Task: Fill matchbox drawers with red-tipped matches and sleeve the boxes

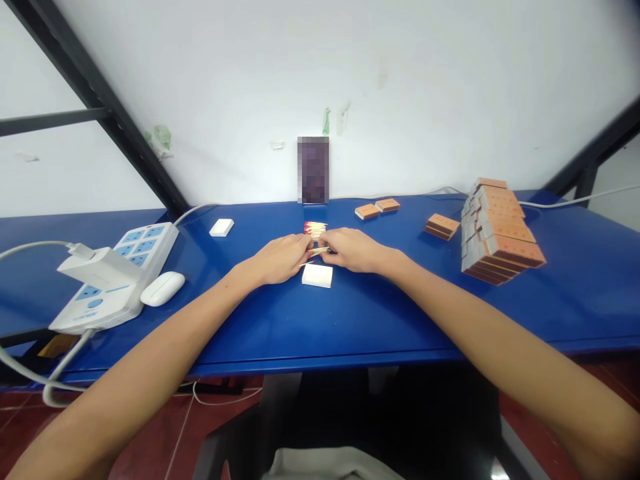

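Observation:
Both my hands meet at the middle of the blue table (350, 320). My left hand (283, 257) and my right hand (350, 248) have their fingers pinched together on a few matchsticks (318, 251) held between them. Just behind the fingertips lies a small bundle of red-tipped matches (315, 229). A white inner matchbox tray (317, 275) sits on the table right below my hands.
A stack of several orange matchboxes (497, 233) stands at the right, with loose matchboxes (442, 226) (377, 208) nearby. At the left are a white power strip (115, 277) with a plugged charger, a white earbud case (163, 289) and another white tray (221, 228). A blurred dark object (313, 169) leans on the wall.

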A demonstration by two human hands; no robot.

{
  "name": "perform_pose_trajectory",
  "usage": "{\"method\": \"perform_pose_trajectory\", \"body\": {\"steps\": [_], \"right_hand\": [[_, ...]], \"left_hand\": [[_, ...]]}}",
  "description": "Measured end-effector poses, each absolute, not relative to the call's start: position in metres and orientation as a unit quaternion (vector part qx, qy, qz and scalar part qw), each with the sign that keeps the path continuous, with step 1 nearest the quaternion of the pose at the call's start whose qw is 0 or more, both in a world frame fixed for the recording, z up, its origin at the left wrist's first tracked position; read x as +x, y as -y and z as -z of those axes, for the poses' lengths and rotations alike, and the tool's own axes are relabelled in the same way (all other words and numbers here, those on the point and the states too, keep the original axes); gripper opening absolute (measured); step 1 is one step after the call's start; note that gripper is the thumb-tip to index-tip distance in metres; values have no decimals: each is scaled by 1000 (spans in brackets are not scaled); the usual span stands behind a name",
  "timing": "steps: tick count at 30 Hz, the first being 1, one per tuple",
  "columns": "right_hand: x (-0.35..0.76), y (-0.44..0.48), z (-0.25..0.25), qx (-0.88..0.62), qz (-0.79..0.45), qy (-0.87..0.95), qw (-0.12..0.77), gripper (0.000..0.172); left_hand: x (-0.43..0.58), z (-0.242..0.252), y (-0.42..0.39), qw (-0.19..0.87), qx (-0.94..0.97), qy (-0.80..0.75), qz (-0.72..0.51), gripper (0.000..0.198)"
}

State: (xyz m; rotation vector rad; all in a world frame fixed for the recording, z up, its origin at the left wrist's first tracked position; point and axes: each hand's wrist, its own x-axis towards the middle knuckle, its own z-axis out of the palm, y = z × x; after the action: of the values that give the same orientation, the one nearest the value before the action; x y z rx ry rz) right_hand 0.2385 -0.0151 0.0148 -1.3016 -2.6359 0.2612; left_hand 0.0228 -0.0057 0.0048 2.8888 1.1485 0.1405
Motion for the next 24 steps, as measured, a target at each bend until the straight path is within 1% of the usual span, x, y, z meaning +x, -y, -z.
{"method": "perform_pose_trajectory", "body": {"steps": [7,15,24], "right_hand": [[240,18,-21,-431,-123,887,116,9],[240,29,-29,-396,-161,892,149,13],[241,44,-44,-377,-237,886,127,9]], "left_hand": [[23,-11,10,21,929,-367,-41,24],[18,-27,25,70,932,-353,-55,26],[14,-38,41,124,944,-301,-46,26]]}}
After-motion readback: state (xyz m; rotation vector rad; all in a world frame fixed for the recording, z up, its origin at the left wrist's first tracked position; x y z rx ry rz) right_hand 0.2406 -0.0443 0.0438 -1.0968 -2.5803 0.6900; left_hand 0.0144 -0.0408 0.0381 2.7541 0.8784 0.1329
